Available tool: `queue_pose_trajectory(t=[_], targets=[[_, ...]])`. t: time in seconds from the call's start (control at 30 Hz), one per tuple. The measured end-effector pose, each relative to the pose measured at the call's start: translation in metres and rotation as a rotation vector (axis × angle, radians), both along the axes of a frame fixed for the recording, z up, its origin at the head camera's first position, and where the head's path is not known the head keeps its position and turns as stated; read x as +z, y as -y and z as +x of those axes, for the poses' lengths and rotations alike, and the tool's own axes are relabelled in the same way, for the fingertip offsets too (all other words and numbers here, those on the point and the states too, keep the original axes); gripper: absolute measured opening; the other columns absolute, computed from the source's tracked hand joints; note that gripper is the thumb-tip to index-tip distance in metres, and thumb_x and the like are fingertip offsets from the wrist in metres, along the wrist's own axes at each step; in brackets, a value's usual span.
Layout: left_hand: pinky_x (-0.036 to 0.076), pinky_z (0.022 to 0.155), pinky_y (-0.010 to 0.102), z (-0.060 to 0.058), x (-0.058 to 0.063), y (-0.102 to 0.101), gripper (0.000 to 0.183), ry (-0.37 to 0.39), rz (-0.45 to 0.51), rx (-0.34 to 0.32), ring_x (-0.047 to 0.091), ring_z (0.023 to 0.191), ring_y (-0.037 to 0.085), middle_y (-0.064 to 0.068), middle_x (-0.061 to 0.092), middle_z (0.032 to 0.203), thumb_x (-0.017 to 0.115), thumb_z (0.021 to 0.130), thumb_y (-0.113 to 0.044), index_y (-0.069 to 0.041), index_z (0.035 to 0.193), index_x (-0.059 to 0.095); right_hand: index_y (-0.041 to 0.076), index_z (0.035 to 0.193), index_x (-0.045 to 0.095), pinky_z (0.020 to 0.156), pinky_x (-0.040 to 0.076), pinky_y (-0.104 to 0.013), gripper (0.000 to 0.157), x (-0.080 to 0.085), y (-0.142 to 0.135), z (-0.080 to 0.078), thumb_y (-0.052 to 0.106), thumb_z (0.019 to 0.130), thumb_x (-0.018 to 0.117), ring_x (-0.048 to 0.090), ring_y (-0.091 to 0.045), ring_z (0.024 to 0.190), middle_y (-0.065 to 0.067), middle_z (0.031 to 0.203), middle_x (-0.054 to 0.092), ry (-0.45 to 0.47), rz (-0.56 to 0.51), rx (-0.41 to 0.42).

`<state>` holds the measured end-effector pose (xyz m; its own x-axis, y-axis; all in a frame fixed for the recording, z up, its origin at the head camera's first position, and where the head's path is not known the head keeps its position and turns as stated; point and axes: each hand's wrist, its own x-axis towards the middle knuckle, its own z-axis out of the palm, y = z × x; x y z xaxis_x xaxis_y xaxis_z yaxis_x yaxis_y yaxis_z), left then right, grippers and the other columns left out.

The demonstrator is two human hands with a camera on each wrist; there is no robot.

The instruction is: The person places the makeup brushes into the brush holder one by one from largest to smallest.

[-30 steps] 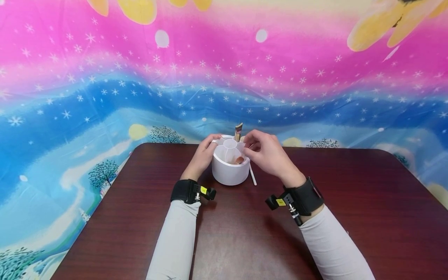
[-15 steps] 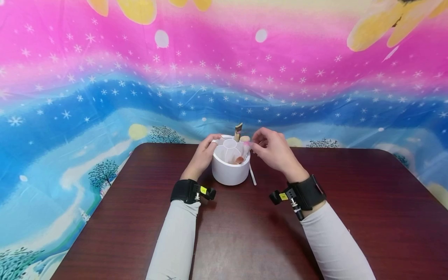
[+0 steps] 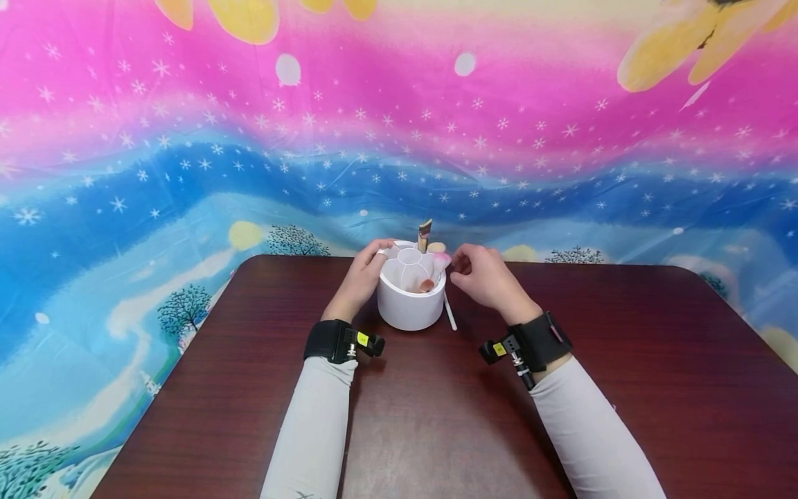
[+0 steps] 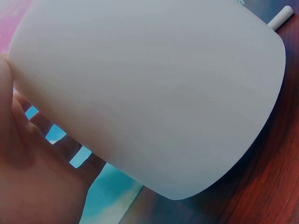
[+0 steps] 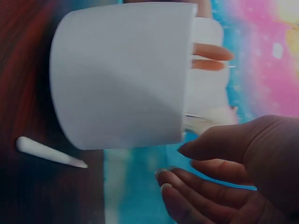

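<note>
A round white makeup brush holder [image 3: 411, 312] with a petal-shaped clear divider [image 3: 410, 258] stands at the table's far side. My left hand [image 3: 357, 277] grips its left side, thumb and fingertips at the rim; in the left wrist view the hand [image 4: 42, 172] lies along the wall. My right hand [image 3: 488, 281] hovers at the right rim, next to a pink-tipped makeup brush [image 3: 441, 258] standing in the holder. The right wrist view has that hand's thumb and fingers [image 5: 205, 186] apart, nothing between them. A brown-tipped brush [image 3: 427, 285] shows inside the front rim.
A white-handled brush [image 3: 451, 312] lies on the dark wooden table [image 3: 411, 416] close to the holder's right side. At the back of the holder a flat brown-and-yellow brush [image 3: 424, 235] sticks up. A colourful cloth backdrop [image 3: 374, 138] hangs behind the table.
My right hand has let go of the pink-tipped brush, which now stands in the holder, and has drawn a little to the right and down. My left hand has not moved.
</note>
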<state>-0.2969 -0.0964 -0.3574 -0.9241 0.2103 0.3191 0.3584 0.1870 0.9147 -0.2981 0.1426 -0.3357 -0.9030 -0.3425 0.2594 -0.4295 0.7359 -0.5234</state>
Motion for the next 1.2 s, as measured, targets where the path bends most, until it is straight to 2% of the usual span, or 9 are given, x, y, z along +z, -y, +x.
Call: queue_pose_trajectory(t=[0.37, 0.63, 0.9, 1.2], targets=[[0.034, 0.101, 0.047, 0.0, 0.0, 0.0, 0.029, 0.0, -0.001, 0.004, 0.039, 0.122, 0.021, 0.012, 0.047, 0.134, 0.036, 0.098, -0.01, 0.0, 0.118, 0.054, 0.004, 0.086, 0.065, 0.068, 0.048, -0.037, 0.013, -0.021, 0.004, -0.007, 0.011, 0.076, 0.07, 0.054, -0.021, 0.075, -0.006, 0.084, 0.061, 0.089, 0.191, 0.0], [0.033, 0.102, 0.048, -0.001, -0.002, 0.0, 0.028, -0.005, 0.01, -0.002, 0.037, 0.124, 0.021, 0.012, 0.046, 0.135, 0.036, 0.098, -0.01, 0.001, 0.118, 0.054, 0.007, 0.086, 0.063, 0.059, 0.047, -0.033, 0.009, -0.03, 0.007, -0.009, 0.012, 0.08, 0.067, 0.054, -0.02, 0.068, -0.004, 0.079, 0.06, 0.233, 0.27, -0.006], [0.034, 0.101, 0.048, 0.0, 0.0, 0.001, 0.03, 0.009, -0.005, -0.006, 0.038, 0.124, 0.021, 0.011, 0.046, 0.135, 0.035, 0.098, -0.01, 0.0, 0.119, 0.053, 0.006, 0.083, 0.064, 0.059, 0.047, -0.034, 0.008, -0.037, 0.006, -0.01, 0.009, 0.076, 0.068, 0.054, -0.02, 0.066, -0.005, 0.075, 0.061, 0.239, 0.312, -0.009], [0.033, 0.102, 0.048, 0.001, 0.001, 0.001, 0.03, -0.001, -0.002, -0.007, 0.038, 0.124, 0.021, 0.013, 0.046, 0.135, 0.035, 0.097, -0.009, 0.001, 0.12, 0.053, 0.008, 0.077, 0.061, 0.056, 0.047, -0.033, 0.008, -0.039, 0.01, -0.008, 0.013, 0.08, 0.067, 0.054, -0.021, 0.063, -0.006, 0.071, 0.059, 0.261, 0.334, -0.032]])
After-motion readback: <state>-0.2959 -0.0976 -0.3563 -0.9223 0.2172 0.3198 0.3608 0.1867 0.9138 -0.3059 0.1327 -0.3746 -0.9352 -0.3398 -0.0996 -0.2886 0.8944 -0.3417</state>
